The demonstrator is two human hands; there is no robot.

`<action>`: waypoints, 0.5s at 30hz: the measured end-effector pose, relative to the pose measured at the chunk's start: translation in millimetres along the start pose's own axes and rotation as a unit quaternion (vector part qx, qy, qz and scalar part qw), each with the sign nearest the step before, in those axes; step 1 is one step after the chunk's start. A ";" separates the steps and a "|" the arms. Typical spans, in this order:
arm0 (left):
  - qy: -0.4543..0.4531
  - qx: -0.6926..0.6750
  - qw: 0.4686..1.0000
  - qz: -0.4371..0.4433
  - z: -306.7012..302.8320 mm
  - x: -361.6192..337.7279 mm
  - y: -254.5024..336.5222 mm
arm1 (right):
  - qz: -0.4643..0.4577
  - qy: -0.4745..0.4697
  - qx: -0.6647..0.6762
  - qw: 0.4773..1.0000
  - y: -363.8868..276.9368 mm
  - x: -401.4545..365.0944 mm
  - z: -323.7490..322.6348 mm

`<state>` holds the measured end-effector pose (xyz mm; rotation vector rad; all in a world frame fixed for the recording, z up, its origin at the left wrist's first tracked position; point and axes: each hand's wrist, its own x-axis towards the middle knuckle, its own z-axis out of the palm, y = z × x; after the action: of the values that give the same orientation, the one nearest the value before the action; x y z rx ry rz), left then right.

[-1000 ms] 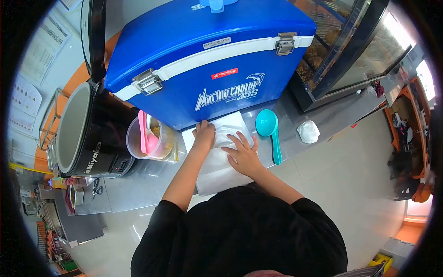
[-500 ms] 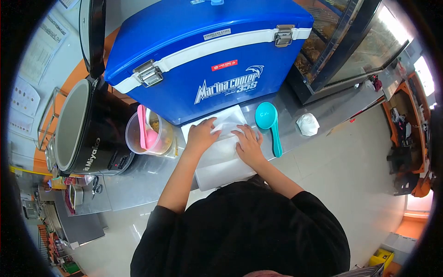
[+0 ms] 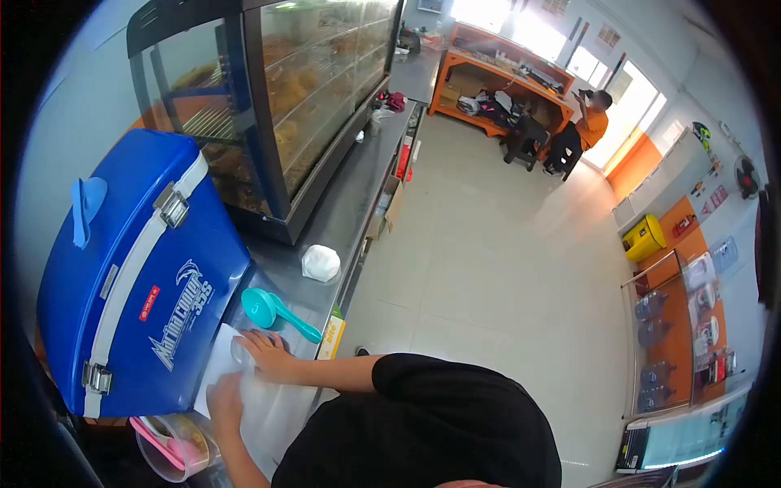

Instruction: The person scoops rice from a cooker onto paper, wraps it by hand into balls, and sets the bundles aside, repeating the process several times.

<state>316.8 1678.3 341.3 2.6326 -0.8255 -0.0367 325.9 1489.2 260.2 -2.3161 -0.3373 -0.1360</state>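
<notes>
White paper lies on the steel counter beside the blue cooler. My right hand rests on the paper's far edge, fingers spread and flat. Closer to the cooler's lower end, my left hand is on the same paper; its fingers are blurred and partly hidden. Beyond my right hand are a teal scoop and a white wrapped bundle. A clear tub with a pink spoon stands near my left forearm.
A glass display case with food stands past the cooler. A yellow and white box is at the counter's edge. Across the tiled floor, a person in orange sits by an orange shelf. Water bottles stand at the right.
The view has swung to the right, bringing the far room and seated person into sight. The cooler now appears at the left. Both hands are still at the paper.
</notes>
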 end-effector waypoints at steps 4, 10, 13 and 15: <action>-0.003 0.037 0.999 0.029 2.3 -10.1 10.0 | 0.117 -0.084 0.058 0.988 6.3 15.8 -3.2; 0.073 0.083 0.994 -0.024 -2.6 -25.9 10.0 | 0.090 -0.082 0.077 0.990 13.3 32.4 4.1; 0.075 0.108 0.982 -0.137 -2.8 -36.7 -6.2 | 0.121 -0.071 0.103 0.985 11.0 34.0 -2.7; 0.054 0.110 0.973 -0.196 1.4 -49.3 -33.9 | 0.126 -0.067 0.126 0.982 18.8 34.2 -2.3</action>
<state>294.3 1730.7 323.3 2.9360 -0.2768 0.0984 364.1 1481.9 255.6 -2.0985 -0.1175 0.1793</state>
